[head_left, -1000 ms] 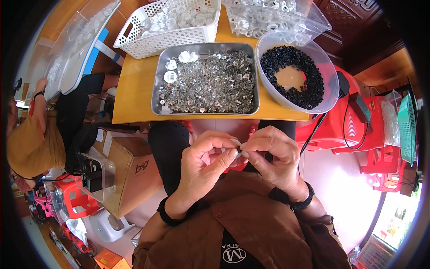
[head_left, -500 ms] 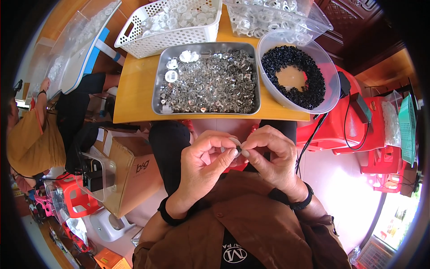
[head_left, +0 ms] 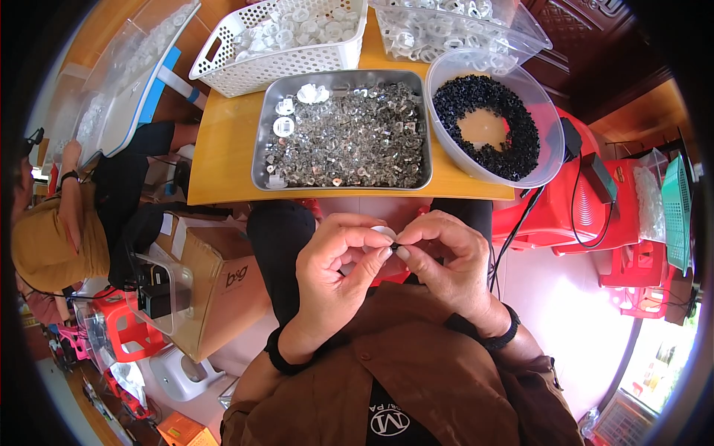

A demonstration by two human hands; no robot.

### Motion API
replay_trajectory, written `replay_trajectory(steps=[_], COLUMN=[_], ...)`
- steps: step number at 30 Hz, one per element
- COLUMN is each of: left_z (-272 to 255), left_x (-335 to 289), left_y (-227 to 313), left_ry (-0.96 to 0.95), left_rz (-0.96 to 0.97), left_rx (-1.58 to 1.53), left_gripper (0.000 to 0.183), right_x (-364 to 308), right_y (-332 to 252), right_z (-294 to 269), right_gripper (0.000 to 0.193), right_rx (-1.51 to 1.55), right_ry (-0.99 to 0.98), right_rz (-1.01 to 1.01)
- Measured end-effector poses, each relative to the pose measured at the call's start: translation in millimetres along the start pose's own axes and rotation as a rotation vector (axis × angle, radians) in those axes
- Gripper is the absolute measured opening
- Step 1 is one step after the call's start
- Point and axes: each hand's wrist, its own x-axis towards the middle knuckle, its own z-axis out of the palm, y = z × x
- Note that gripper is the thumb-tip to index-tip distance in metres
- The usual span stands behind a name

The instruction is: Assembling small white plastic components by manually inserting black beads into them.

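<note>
Head view, left hand: we see the left hand (head_left: 333, 271) above the lap, its thumb and forefinger pinching a small white part (head_left: 384, 232); the other fingers are curled.
Right hand: the right hand (head_left: 451, 267) comes to meet it, with the thumb and forefinger bent close together at a tiny black piece (head_left: 396, 245); we cannot tell which fingertips carry its weight.
White part: it is between the two hands, near the table edge, and partly hidden by the left fingers.
Metal tray: on the yellow table (head_left: 227, 167) we find a metal tray (head_left: 342, 186), filled with small shiny pieces (head_left: 349, 137); a few white round parts (head_left: 283, 127) lie at its left side.
Clear bowl: just right of the tray, the clear bowl (head_left: 552, 152) holds black pieces (head_left: 467, 91) in a ring.
White basket: behind the tray, we see the white basket (head_left: 297, 68) with pale parts inside.
Carton: at our left stands a brown carton (head_left: 230, 308).
</note>
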Motion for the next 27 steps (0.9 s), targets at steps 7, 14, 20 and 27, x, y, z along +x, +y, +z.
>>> replay_trajectory(steps=[7, 14, 20, 27], left_z=[-2.3, -3.4, -1.8, -2.7], left_x=[-0.4, 1.5, 1.8, 0.7], left_y=[-0.9, 1.3, 2.7, 1.9], left_ry=[-0.02, -0.057, -0.064, -0.032], left_rz=[-0.089, -0.153, -0.193, -0.151], left_rx=[-0.037, -0.117, -0.147, -0.062], left_gripper=[0.01, 0.01, 0.011, 0.009], right_x=[-0.7, 1.6, 1.9, 7.0], right_y=[-0.3, 0.6, -1.7, -3.9], right_z=[0.8, -0.8, 3.3, -1.5], right_gripper=[0.011, 0.012, 0.014, 0.017], right_rx=[0.012, -0.064, -0.241, -0.293], right_ry=[0.053, 0.074, 0.149, 0.072], right_rz=[0.018, -0.095, -0.267, -0.312])
